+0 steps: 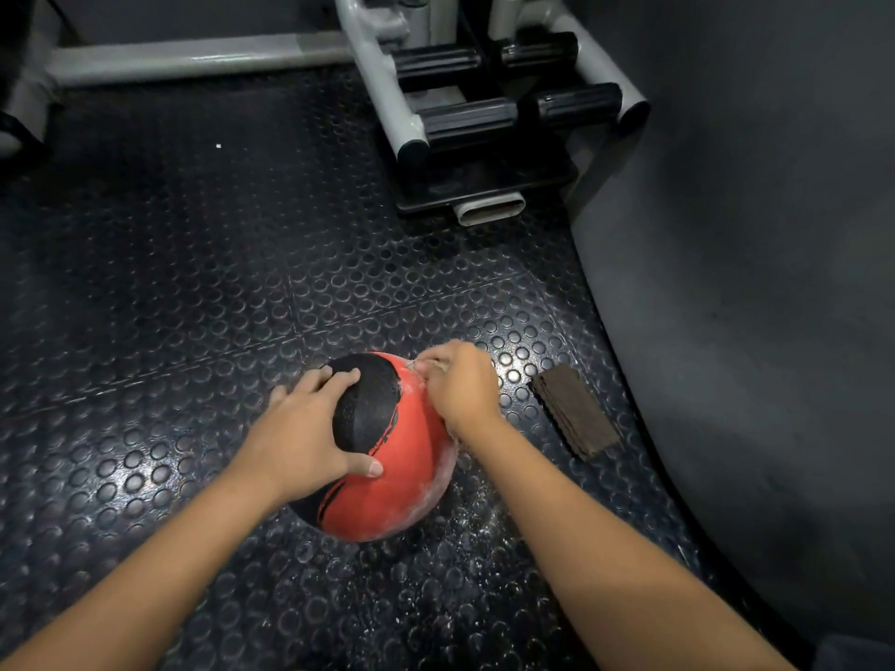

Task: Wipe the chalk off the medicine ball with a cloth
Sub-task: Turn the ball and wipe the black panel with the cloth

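The ball (387,491) sits on the studded floor (193,293) before us. Our left hand (310,428) lies spread on its top, pressing; our right hand (460,385) is curled, pinching a pale cloth (415,366) at the far right side. Hard rubbing could roll the ball from under the left hand. The wall (736,293) stands near on the right; the left has more room.

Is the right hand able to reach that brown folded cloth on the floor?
Probably yes: the brown folded cloth lies just right of the right hand on the black studded floor, nothing between them, though that hand seems to pinch something pale.
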The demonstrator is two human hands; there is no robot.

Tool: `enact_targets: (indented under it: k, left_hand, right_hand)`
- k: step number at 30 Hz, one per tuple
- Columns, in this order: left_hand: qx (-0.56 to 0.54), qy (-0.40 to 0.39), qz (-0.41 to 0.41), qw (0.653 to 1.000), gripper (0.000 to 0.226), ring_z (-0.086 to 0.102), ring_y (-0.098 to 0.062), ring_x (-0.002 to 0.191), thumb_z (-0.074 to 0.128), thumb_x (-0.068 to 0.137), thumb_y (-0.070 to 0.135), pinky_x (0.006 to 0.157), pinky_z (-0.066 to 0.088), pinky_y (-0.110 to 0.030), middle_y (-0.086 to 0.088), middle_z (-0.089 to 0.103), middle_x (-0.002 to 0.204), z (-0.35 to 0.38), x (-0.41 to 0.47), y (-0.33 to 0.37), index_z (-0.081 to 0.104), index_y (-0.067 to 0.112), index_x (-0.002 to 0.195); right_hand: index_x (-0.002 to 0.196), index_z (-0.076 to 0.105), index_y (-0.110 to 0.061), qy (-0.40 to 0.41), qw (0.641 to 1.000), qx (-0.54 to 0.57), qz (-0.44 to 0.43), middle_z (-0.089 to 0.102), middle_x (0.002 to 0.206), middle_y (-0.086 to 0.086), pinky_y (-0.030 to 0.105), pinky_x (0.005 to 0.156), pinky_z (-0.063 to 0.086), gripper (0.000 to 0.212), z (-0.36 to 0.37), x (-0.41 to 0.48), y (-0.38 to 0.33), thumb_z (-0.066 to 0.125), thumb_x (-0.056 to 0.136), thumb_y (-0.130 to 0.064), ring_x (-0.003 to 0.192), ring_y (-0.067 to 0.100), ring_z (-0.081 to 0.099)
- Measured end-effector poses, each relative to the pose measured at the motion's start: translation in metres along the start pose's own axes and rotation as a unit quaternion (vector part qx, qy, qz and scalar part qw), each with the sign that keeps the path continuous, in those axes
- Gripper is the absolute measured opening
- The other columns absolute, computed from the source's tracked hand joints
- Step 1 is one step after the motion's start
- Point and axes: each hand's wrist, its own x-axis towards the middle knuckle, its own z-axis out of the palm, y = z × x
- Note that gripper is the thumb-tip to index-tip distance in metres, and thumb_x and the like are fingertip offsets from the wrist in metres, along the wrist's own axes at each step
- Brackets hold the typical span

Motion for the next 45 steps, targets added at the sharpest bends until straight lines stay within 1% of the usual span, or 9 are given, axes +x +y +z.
enact_targets:
  k: [4, 8, 13, 16, 24, 30, 38, 41, 45]
  left_hand:
    - [-0.040, 0.012, -0.007, 0.999, 0.120, 0.030, -0.031, 0.136, 0.087, 0.050, 0.059, 0.111, 0.032, -0.043, 0.007, 0.028, 0.154, -0.002, -0.002, -0.009, 0.026, 0.035, 0.151]
    - [-0.017, 0.008, -0.001, 1.000, 0.119, 0.026, -0.032, 0.140, 0.083, 0.055, 0.063, 0.112, 0.032, -0.044, 0.004, 0.023, 0.157, -0.002, -0.002, -0.009, 0.021, 0.035, 0.153]
    - [-0.003, -0.001, -0.002, 1.000, 0.119, 0.022, -0.035, 0.141, 0.080, 0.057, 0.067, 0.113, 0.031, -0.048, 0.005, 0.018, 0.159, 0.004, -0.003, -0.006, 0.016, 0.037, 0.153]
    - [-0.014, 0.001, -0.004, 1.000, 0.120, 0.023, -0.033, 0.140, 0.081, 0.054, 0.067, 0.110, 0.034, -0.050, 0.007, 0.020, 0.158, 0.004, -0.001, -0.009, 0.018, 0.039, 0.152]
    - [0.016, 0.007, 0.006, 1.000, 0.119, 0.024, -0.032, 0.139, 0.080, 0.056, 0.067, 0.109, 0.037, -0.048, 0.008, 0.017, 0.159, 0.009, -0.006, -0.004, 0.015, 0.039, 0.152]
    - [0.034, 0.013, 0.007, 0.999, 0.117, 0.019, -0.032, 0.140, 0.078, 0.060, 0.066, 0.107, 0.038, -0.046, 0.007, 0.013, 0.160, 0.011, -0.012, 0.003, 0.013, 0.039, 0.153]
    - [0.031, 0.021, 0.001, 0.999, 0.116, 0.025, -0.030, 0.139, 0.077, 0.058, 0.070, 0.105, 0.039, -0.045, 0.008, 0.019, 0.158, 0.006, -0.002, 0.005, 0.017, 0.041, 0.152]
    - [0.031, 0.019, -0.006, 0.999, 0.115, 0.024, -0.031, 0.140, 0.077, 0.059, 0.069, 0.106, 0.036, -0.045, 0.007, 0.019, 0.159, 0.004, -0.001, 0.007, 0.016, 0.040, 0.152]
    - [-0.002, 0.026, -0.027, 0.999, 0.114, 0.030, -0.029, 0.138, 0.077, 0.057, 0.070, 0.106, 0.037, -0.044, 0.006, 0.025, 0.157, 0.001, 0.003, 0.000, 0.021, 0.040, 0.152]
  right_hand:
    - [0.088, 0.077, -0.029, 0.013, 0.998, 0.023, -0.060, 0.067, 0.092, -0.008, 0.034, 0.081, 0.049, 0.010, 0.006, -0.034, -0.004, 0.068, 0.089, -0.026, 0.088, 0.020, 0.059]
    - [0.084, 0.078, -0.031, 0.071, 0.985, -0.002, -0.156, 0.067, 0.090, -0.014, 0.027, 0.068, 0.039, 0.018, 0.011, -0.068, -0.008, 0.067, 0.087, -0.016, 0.082, 0.017, 0.052]
    - [0.084, 0.078, -0.027, 0.046, 0.997, -0.030, -0.060, 0.063, 0.092, -0.007, 0.034, 0.066, 0.048, 0.016, 0.013, 0.000, -0.003, 0.066, 0.088, -0.018, 0.086, 0.024, 0.059]
    - [0.085, 0.078, -0.023, 0.000, 1.000, -0.023, -0.013, 0.065, 0.093, -0.005, 0.029, 0.069, 0.044, 0.009, 0.008, 0.014, -0.003, 0.069, 0.086, -0.023, 0.088, 0.021, 0.062]
    - [0.081, 0.078, -0.030, 0.010, 0.994, -0.041, -0.105, 0.060, 0.083, -0.016, 0.033, 0.067, 0.050, 0.008, 0.001, -0.031, 0.003, 0.072, 0.085, -0.026, 0.081, 0.017, 0.059]
    - [0.084, 0.077, -0.027, -0.034, 0.996, -0.077, -0.030, 0.071, 0.094, -0.002, 0.031, 0.070, 0.049, 0.007, 0.006, 0.022, -0.017, 0.070, 0.083, -0.029, 0.091, 0.022, 0.064]
    - [0.080, 0.078, -0.028, -0.014, 0.999, -0.001, -0.049, 0.063, 0.087, -0.013, 0.030, 0.070, 0.049, 0.008, -0.012, -0.044, -0.001, 0.074, 0.083, -0.034, 0.078, 0.009, 0.061]
    - [0.081, 0.078, -0.028, 0.004, 1.000, -0.008, -0.011, 0.064, 0.088, -0.011, 0.027, 0.068, 0.045, 0.011, -0.010, -0.017, -0.003, 0.072, 0.083, -0.037, 0.080, 0.011, 0.061]
    - [0.078, 0.078, -0.028, -0.032, 0.998, 0.010, 0.044, 0.074, 0.090, -0.007, 0.031, 0.077, 0.054, 0.007, -0.007, 0.018, -0.011, 0.073, 0.082, -0.031, 0.089, 0.017, 0.068]
